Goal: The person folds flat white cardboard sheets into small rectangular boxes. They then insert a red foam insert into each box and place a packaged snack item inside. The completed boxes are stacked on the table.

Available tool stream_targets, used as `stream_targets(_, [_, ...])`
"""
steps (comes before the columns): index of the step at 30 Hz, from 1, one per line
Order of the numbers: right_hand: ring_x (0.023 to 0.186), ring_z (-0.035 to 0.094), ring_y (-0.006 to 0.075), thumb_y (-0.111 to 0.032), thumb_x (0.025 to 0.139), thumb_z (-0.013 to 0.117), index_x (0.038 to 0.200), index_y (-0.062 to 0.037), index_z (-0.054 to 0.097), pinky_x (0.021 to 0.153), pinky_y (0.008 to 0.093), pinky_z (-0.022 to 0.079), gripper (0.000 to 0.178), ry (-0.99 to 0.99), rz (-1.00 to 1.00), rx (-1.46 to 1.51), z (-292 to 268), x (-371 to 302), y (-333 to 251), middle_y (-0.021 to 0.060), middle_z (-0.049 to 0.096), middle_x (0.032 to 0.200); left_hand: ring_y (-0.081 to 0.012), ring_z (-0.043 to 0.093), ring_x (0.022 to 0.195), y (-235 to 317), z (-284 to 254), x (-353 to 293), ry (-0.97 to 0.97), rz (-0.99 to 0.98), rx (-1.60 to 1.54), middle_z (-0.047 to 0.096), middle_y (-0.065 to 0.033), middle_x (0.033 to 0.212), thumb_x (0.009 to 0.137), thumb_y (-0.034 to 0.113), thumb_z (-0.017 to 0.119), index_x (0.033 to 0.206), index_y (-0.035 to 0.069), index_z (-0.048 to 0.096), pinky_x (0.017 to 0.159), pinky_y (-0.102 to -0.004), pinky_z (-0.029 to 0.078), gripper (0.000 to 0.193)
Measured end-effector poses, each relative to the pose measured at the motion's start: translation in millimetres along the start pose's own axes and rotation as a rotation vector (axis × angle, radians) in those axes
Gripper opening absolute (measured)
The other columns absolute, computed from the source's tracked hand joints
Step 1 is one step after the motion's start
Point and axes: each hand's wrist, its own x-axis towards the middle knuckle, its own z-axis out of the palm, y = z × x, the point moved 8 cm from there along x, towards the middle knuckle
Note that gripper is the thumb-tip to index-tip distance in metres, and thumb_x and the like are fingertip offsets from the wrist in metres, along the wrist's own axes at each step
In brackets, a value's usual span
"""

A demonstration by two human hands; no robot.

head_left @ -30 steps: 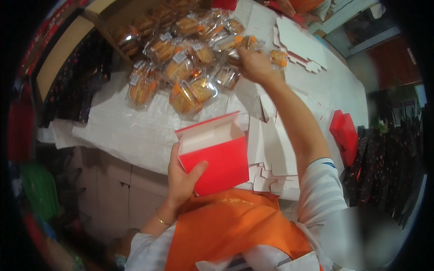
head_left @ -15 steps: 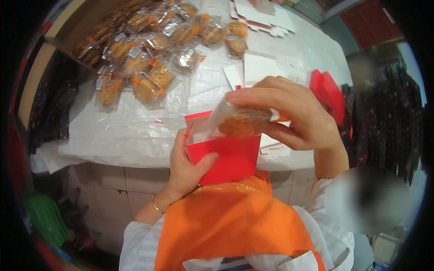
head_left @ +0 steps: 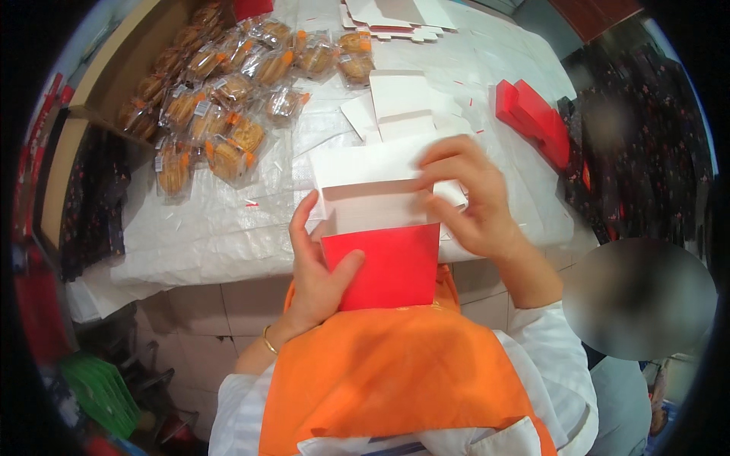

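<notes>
My left hand (head_left: 315,266) is closed around the left side of a small red box (head_left: 384,270), its thumb on the front. The box is tilted against my orange apron (head_left: 395,365). Its top gapes, and white inner walls show; whatever lies at the bottom is hidden. A white flap (head_left: 365,163) stands up at the far side. My right hand (head_left: 471,194) is at the right end of that flap, fingertips against the edge, fingers bent and apart from the thumb, slightly blurred. No packet shows in it.
Clear-wrapped round pastries (head_left: 228,91) lie piled on the white-sheeted table (head_left: 220,235) at the far left, beside a cardboard carton (head_left: 114,57). Folded white card blanks (head_left: 399,95) and more stacked card (head_left: 395,14) lie beyond the box. Red boxes (head_left: 532,121) sit at the right.
The wrapped pastry has left my right hand, which has moved slightly down to the box's flap. The white flap and interior now show. My left hand keeps its hold.
</notes>
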Motion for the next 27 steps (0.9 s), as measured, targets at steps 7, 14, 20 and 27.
stream_targets(7, [0.101, 0.056, 0.0245, -0.037, 0.104, 0.045, 0.111, -0.0009, 0.062, 0.084, 0.0334, 0.047, 0.041, 0.618, 0.255, 0.654, 56, -103, 35, 0.0156, 0.053, 0.119, -0.0228, 0.051, 0.118, -11, -15, -8, -0.217, 0.281, 0.339, 0.051, -0.0138, 0.132, 0.102, 0.038, 0.049, 0.136, 0.002, 0.045, 0.104, -0.0362, 0.038, 0.049])
stream_targets(14, [0.086, 0.055, 0.0227, -0.038, 0.105, 0.043, 0.089, 0.0011, 0.059, 0.076, 0.0309, 0.046, 0.046, 0.304, 0.219, 0.233, 43, -103, 18, 0.0178, 0.056, 0.106, -0.0159, 0.051, 0.073, 1, -10, -1, -0.277, 0.456, 0.348, 0.053, -0.0092, 0.086, 0.103, 0.06, 0.031, 0.091, 0.002, 0.058, 0.064, -0.0288, 0.038, 0.065])
stream_targets(20, [0.081, 0.054, 0.0212, -0.023, 0.103, 0.046, 0.081, 0.0018, 0.056, 0.073, 0.0299, 0.046, 0.034, 0.348, 0.182, 0.192, 35, -87, 5, 0.0176, 0.057, 0.106, -0.017, 0.051, 0.071, 28, -1, 4, -0.263, 0.488, 0.562, 0.056, -0.0129, 0.087, 0.103, 0.057, 0.036, 0.067, 0.002, 0.052, 0.063, -0.0276, 0.037, 0.067])
stream_targets(27, [0.082, 0.055, 0.0128, -0.003, 0.095, 0.051, 0.12, -0.0012, 0.051, 0.073, 0.0256, 0.047, 0.025, 0.436, 0.439, 0.589, 41, -88, 5, 0.0108, 0.059, 0.107, -0.0134, 0.052, 0.068, 34, -14, -7, 0.005, 0.533, 0.478, 0.06, -0.0084, 0.084, 0.099, 0.029, 0.061, 0.07, 0.001, 0.056, 0.061, -0.0258, 0.04, 0.04])
